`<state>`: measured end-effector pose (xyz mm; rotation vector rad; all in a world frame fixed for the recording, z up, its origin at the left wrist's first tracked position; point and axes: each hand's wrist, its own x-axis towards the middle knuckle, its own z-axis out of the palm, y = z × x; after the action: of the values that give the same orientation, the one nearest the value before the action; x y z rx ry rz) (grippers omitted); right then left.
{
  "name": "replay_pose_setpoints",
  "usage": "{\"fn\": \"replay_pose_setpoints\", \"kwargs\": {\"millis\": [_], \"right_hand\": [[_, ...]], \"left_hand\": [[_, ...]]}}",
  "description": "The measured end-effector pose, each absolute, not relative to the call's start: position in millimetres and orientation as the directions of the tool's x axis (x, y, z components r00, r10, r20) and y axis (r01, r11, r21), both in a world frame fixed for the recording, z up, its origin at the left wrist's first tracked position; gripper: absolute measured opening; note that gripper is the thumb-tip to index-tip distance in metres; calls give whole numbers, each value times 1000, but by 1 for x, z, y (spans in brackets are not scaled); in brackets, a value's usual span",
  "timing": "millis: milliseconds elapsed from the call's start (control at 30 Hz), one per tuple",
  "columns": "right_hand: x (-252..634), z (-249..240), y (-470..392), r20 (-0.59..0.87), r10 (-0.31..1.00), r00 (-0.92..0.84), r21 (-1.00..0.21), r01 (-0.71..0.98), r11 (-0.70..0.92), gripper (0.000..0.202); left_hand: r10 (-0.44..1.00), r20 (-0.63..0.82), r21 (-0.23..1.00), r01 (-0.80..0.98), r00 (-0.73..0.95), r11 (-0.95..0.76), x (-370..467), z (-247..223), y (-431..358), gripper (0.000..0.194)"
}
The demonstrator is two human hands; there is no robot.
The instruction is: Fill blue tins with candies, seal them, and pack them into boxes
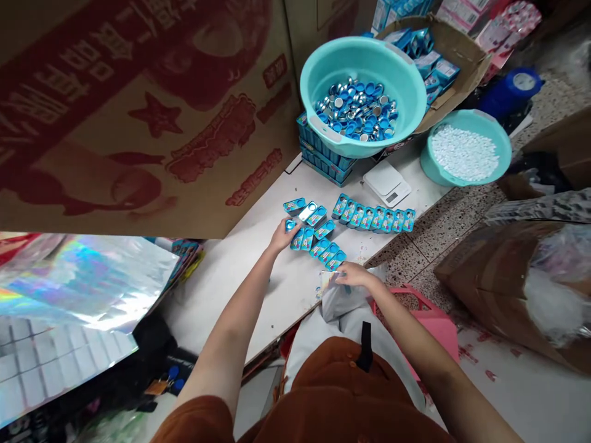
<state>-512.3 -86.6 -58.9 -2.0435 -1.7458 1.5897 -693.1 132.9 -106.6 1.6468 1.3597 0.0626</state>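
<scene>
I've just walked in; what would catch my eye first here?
Probably the large turquoise basin of blue and silver caps at the top, right of a huge printed cardboard box. Next, mid-picture, small blue tins cluster on the white table by the left hand and right hand.

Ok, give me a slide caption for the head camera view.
Left hand at small blue tins, right hand at a pale bag, a large teal basin beyond.
</scene>
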Motion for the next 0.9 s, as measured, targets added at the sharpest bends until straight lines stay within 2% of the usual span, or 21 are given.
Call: {"fn": "replay_pose_setpoints", "kwargs": {"millis": [100,333,533,633,700,833,900], "right_hand": [[-513,-58,-78,-690,711,-132,-536,754,-380,16],[-502,-64,-53,-638,767,-61,-481,810,-336,19],[-483,-57,-17,-631,769,-103,-423,877,-230,21],[-478,-52,-2,-627,765,-150,-414,895,-164,22],[-478,-49,5,-619,765,-178,-410,904,-122,22],[-475,-48,10,-569,782,-254,-432,902,-21,23],[-472,-48,7,-546,786,-288,-454,891,11,21]], "left_hand": [[770,-541,641,759,338,117,-704,-107,125,51],[785,-550,658,727,285,197,-726,-108,105,44],[787,-611,644,631,84,432,-737,-112,69,45],[729,-684,610,523,-31,595,-733,-107,36,48],[660,-749,590,387,-67,709,-722,-103,9,52],[537,-843,537,101,25,838,-691,-96,-47,57],[528,-849,528,101,23,843,-681,-95,-67,60]]}}
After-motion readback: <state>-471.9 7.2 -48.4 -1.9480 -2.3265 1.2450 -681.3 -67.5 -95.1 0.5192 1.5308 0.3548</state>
